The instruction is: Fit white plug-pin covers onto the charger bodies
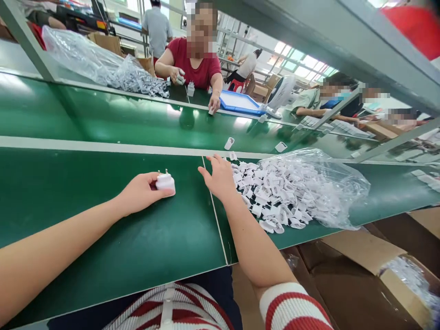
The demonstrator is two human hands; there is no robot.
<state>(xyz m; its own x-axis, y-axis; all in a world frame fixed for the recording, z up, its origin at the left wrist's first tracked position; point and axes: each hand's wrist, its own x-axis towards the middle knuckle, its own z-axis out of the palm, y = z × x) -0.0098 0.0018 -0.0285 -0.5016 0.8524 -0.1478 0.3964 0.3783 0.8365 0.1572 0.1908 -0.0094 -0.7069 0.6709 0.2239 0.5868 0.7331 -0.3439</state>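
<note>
Between the thumb and fingers of my left hand [140,192] is a white plug adapter [165,184], its two metal pins pointing up and away from me. It is held just above the green bench, left of a pale seam line. My right hand [220,176] is empty, with thumb and fingers apart, over the bench at the left edge of a pile of white plastic parts [275,192]. The pile spills from a clear plastic bag [338,197]. Just beyond my right fingertips lies a small white piece [233,156].
Beyond a pale rail [103,145] runs a shiny green belt [130,121] carrying two white pieces. A person in a red top [197,68] handles parts opposite, beside a blue tray [240,101] and a fan [281,94]. Open cardboard boxes [364,243] stand low at right.
</note>
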